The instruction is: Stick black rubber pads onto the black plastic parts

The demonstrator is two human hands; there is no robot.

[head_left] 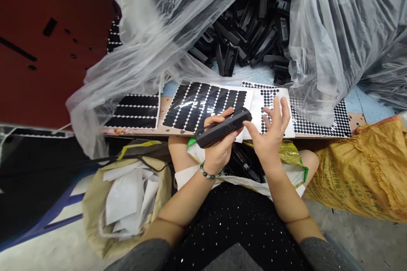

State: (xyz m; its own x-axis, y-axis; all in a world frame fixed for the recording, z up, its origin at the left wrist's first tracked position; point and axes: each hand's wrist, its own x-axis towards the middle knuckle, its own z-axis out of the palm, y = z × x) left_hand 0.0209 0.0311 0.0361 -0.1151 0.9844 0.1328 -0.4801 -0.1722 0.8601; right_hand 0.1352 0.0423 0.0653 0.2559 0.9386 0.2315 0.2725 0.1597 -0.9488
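Note:
My left hand (pixel 218 148) is closed around a long black plastic part (pixel 222 128), tilted up to the right above the table's front edge. Close to the part's right end is my right hand (pixel 269 135), its fingers spread; whether its thumb touches the part I cannot tell. Beneath and behind the hands lie a sheet of black strip stickers (pixel 199 106) and a sheet of small black dot stickers (pixel 321 120). A white sheet (pixel 288 123) rests partly over the dots, behind my right hand.
A heap of similar black parts (pixel 248 34) spills from a clear plastic bag (pixel 333 29) at the back. On my lap an open bag holds more black parts (pixel 244 163). A sack of white paper (pixel 125 199) stands left, a yellow woven sack (pixel 365 173) right.

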